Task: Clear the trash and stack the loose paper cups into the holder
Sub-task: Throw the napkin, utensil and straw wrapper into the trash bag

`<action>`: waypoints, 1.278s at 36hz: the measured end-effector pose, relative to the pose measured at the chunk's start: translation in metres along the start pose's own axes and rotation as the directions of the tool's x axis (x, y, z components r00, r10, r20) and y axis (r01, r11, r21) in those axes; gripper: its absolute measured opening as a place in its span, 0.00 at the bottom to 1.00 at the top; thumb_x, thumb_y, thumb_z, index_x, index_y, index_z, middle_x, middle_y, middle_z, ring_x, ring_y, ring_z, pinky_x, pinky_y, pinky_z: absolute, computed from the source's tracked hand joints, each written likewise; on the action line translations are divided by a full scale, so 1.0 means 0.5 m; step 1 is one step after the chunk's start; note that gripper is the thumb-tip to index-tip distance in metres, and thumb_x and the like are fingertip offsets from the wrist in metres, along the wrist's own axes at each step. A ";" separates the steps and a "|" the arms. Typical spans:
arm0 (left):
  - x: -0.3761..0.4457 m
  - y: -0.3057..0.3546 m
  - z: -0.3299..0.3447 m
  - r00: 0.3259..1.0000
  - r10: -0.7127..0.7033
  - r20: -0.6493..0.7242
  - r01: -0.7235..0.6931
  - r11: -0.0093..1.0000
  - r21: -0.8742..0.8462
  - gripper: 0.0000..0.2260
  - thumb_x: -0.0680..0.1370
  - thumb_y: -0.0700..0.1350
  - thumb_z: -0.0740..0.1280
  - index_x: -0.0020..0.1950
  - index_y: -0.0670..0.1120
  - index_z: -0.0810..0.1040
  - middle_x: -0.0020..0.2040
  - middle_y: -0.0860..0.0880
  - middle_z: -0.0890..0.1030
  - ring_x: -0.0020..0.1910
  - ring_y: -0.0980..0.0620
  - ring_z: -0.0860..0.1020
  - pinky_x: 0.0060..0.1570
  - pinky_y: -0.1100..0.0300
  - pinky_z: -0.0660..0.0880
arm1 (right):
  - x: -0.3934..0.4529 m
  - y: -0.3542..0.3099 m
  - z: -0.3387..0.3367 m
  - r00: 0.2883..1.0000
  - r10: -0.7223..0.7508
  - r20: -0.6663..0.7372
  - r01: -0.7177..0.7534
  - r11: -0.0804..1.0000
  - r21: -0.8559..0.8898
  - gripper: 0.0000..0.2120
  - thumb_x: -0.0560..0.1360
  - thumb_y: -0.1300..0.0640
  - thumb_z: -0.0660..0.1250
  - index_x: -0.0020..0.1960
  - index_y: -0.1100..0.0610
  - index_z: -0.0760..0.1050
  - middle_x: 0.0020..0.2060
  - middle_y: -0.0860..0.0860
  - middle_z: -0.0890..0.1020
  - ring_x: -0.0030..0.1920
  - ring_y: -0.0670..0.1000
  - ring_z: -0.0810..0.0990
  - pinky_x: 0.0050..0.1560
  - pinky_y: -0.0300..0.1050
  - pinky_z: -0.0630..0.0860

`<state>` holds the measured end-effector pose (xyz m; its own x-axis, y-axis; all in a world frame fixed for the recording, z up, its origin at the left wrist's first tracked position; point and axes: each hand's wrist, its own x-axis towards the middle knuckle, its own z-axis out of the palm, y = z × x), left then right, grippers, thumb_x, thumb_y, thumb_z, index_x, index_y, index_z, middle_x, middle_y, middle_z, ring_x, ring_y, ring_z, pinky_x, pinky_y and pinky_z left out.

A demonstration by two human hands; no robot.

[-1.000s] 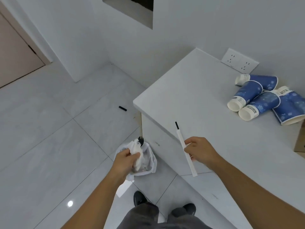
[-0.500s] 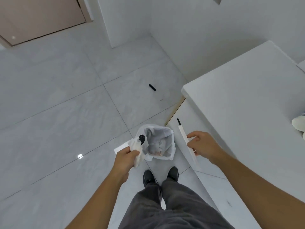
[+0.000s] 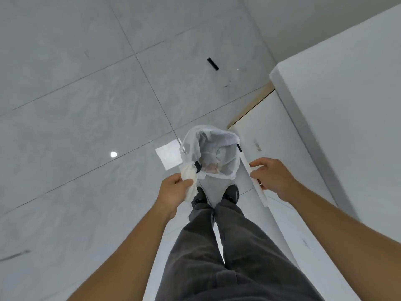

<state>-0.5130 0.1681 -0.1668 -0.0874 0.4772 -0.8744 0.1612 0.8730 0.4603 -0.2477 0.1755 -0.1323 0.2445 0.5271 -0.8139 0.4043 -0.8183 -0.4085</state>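
A crumpled white napkin w/ black plastic fork (image 3: 188,173) was gripped by the left hand (image 3: 173,190) — a long white paper-wrapped straw (image 3: 253,177) was pinched in the right hand (image 3: 271,178), both beside the white-bagged trash bin (image 3: 235,139).

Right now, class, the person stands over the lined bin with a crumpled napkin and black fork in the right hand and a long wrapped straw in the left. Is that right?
Not quite: the hands are swapped. The head view shows the left hand holding the napkin and fork, and the right hand holding the straw. The person does stand over the bin.

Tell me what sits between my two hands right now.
In the head view, the lined trash bin stands on the floor between the left hand and the right hand, slightly ahead of them.
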 end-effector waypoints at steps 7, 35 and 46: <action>0.089 -0.056 0.038 0.998 -0.068 -0.009 0.069 0.997 0.027 0.03 0.73 0.41 0.70 0.40 0.44 0.79 0.37 0.47 0.76 0.37 0.48 0.75 0.38 0.55 0.73 | 0.097 0.053 0.042 0.996 0.065 0.057 -0.064 0.998 -0.024 0.12 0.73 0.63 0.70 0.43 0.44 0.77 0.40 0.50 0.82 0.37 0.50 0.82 0.23 0.33 0.74; 0.506 -0.241 0.184 0.988 -0.116 -0.106 0.125 0.989 0.083 0.06 0.72 0.41 0.70 0.36 0.50 0.77 0.37 0.50 0.80 0.33 0.51 0.80 0.31 0.61 0.78 | 0.528 0.218 0.266 0.986 0.121 0.115 -0.097 0.976 -0.193 0.06 0.71 0.62 0.69 0.42 0.50 0.79 0.40 0.50 0.78 0.35 0.48 0.77 0.28 0.38 0.71; 0.659 -0.233 0.227 0.992 -0.048 -0.116 0.077 0.964 0.255 0.15 0.72 0.40 0.69 0.28 0.47 0.69 0.29 0.50 0.72 0.29 0.52 0.71 0.30 0.62 0.69 | 0.656 0.252 0.337 0.980 0.190 0.061 -0.180 0.973 -0.142 0.08 0.71 0.64 0.65 0.36 0.53 0.77 0.35 0.53 0.80 0.33 0.55 0.79 0.29 0.39 0.77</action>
<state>-0.4489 0.2121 -0.5261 -0.2087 0.4430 -0.8719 0.3991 0.8525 0.3376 -0.2650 0.2068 -0.5201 0.2624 0.3465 -0.9006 0.4743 -0.8591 -0.1924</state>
